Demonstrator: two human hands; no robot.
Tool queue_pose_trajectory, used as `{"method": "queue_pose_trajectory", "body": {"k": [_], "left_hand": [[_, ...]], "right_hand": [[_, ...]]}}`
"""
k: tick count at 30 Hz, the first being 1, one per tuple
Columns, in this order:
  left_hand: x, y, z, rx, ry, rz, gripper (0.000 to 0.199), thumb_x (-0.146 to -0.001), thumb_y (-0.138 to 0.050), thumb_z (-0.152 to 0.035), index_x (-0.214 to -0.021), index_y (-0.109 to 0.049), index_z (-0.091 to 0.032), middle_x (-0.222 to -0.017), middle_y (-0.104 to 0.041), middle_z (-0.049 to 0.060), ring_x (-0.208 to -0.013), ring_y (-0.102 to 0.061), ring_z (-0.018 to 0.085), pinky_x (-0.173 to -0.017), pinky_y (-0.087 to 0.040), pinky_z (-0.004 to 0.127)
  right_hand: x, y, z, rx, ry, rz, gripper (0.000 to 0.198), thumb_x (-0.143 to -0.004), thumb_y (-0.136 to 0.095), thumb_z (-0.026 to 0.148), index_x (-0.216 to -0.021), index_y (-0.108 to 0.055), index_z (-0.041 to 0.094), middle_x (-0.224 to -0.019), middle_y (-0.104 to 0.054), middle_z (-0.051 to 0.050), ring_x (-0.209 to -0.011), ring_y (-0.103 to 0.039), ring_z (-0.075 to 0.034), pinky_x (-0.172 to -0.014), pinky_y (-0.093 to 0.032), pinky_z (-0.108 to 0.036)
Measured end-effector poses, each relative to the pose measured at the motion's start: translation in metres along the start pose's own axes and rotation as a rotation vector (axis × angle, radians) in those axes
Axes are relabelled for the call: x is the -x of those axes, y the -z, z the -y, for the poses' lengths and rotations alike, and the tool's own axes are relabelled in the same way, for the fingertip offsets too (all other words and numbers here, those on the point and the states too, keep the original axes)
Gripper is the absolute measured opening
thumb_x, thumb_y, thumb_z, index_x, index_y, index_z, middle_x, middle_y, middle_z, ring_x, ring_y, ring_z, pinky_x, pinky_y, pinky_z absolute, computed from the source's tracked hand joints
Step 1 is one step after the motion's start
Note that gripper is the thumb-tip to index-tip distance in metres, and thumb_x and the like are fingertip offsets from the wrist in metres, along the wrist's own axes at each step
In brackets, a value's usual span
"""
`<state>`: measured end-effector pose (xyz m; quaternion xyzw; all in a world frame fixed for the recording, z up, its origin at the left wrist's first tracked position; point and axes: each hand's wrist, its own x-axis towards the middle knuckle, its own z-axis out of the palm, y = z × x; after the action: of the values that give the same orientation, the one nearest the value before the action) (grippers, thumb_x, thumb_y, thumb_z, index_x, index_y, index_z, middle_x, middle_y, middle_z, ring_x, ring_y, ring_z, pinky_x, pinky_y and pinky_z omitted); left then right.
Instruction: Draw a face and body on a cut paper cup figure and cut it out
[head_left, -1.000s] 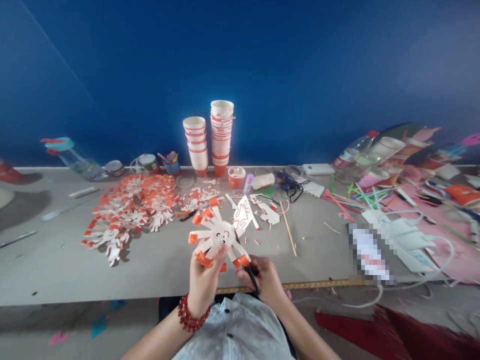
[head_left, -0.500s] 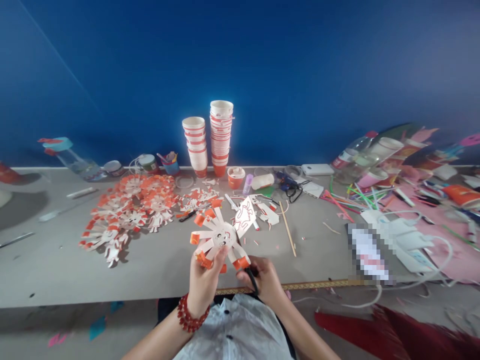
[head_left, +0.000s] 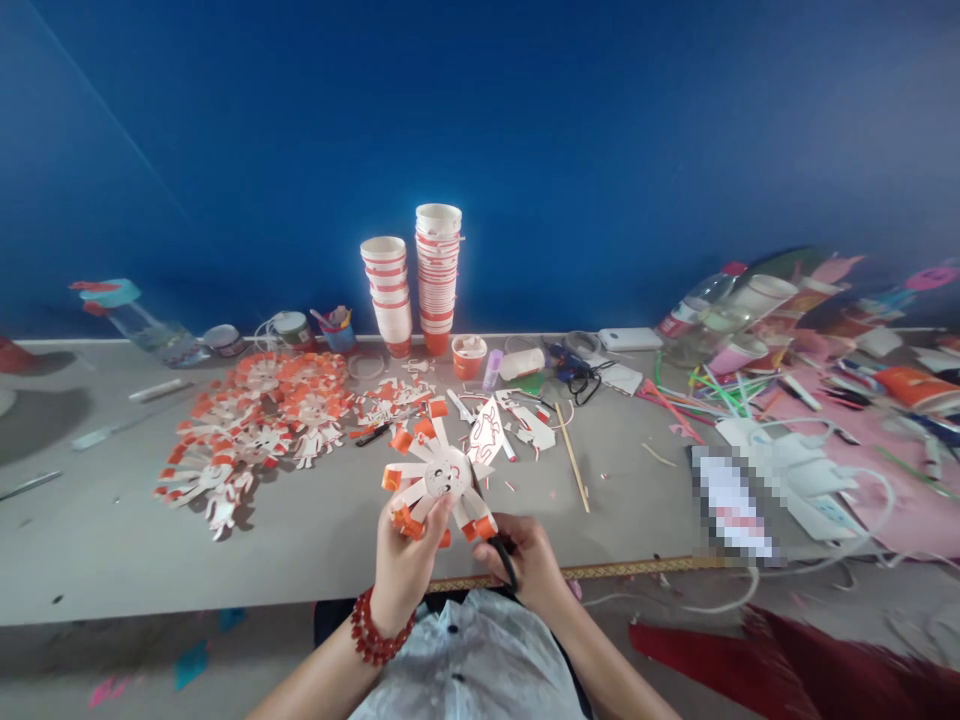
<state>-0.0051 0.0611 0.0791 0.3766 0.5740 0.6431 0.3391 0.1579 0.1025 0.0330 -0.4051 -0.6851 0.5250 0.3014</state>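
My left hand (head_left: 405,565), with a red bead bracelet on the wrist, holds up a paper-cup flower (head_left: 439,472): a white round face with strips fanned out and curled orange ends. My right hand (head_left: 525,560) grips black scissors (head_left: 501,548), whose blades reach up to the flower's lower right strips. Both hands hover over the near edge of the grey table (head_left: 322,540).
A heap of finished cup flowers (head_left: 255,425) lies at left. Two stacks of orange-and-white cups (head_left: 416,275) stand at the back wall. Paper cut-outs (head_left: 491,425), a wooden stick (head_left: 572,458), a glue gun (head_left: 574,368), coloured straws (head_left: 705,390) and clutter fill the right side.
The view has shifted slightly; the flower sits a little lower and nearer my hands. Both hands keep their hold.
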Motion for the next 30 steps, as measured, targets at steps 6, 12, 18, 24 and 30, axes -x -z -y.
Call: {"method": "queue_pose_trajectory", "body": {"k": [6, 12, 18, 24, 30], "left_hand": [[-0.001, -0.003, -0.004, 0.046, 0.003, -0.003, 0.018, -0.081, -0.075, -0.032, -0.091, -0.075, -0.017, -0.089, -0.079, 0.008, -0.085, -0.075, 0.025, -0.080, -0.061, 0.032], [-0.001, -0.005, -0.007, 0.039, 0.010, -0.010, 0.016, -0.079, -0.075, -0.033, -0.086, -0.076, -0.019, -0.084, -0.079, 0.008, -0.080, -0.075, 0.026, -0.076, -0.062, 0.034], [-0.004, -0.004, -0.014, 0.005, 0.010, -0.044, 0.019, -0.073, -0.078, -0.038, -0.077, -0.077, -0.020, -0.088, -0.080, 0.010, -0.082, -0.075, 0.028, -0.078, -0.063, 0.037], [-0.005, -0.004, -0.010, 0.022, -0.004, -0.025, 0.018, -0.077, -0.076, -0.036, -0.083, -0.077, -0.019, -0.092, -0.079, 0.010, -0.084, -0.075, 0.027, -0.080, -0.062, 0.036], [-0.003, -0.003, -0.002, 0.031, 0.024, -0.042, 0.024, -0.077, -0.076, -0.037, -0.089, -0.076, -0.017, -0.090, -0.079, 0.010, -0.084, -0.075, 0.027, -0.080, -0.062, 0.037]], "right_hand": [[0.000, -0.002, 0.000, -0.012, -0.006, 0.007, 0.065, -0.075, -0.059, 0.081, -0.059, -0.046, 0.019, -0.053, -0.027, 0.006, -0.053, -0.024, -0.010, -0.048, -0.018, -0.025], [-0.001, 0.000, 0.001, 0.023, 0.022, -0.004, 0.062, -0.078, -0.060, 0.075, -0.060, -0.044, 0.018, -0.059, -0.027, 0.005, -0.057, -0.024, -0.011, -0.051, -0.019, -0.026], [-0.001, 0.002, 0.006, 0.100, -0.001, -0.018, 0.058, -0.078, -0.065, 0.070, -0.059, -0.047, 0.017, -0.059, -0.027, 0.005, -0.056, -0.025, -0.010, -0.050, -0.019, -0.025], [-0.002, 0.001, 0.008, 0.103, 0.009, -0.010, 0.057, -0.080, -0.063, 0.069, -0.061, -0.048, 0.017, -0.058, -0.029, 0.005, -0.056, -0.026, -0.010, -0.051, -0.020, -0.025], [-0.002, -0.002, 0.010, -0.011, -0.008, 0.010, 0.058, -0.077, -0.063, 0.073, -0.062, -0.051, 0.018, -0.055, -0.033, 0.005, -0.054, -0.029, -0.011, -0.048, -0.023, -0.024]]}}
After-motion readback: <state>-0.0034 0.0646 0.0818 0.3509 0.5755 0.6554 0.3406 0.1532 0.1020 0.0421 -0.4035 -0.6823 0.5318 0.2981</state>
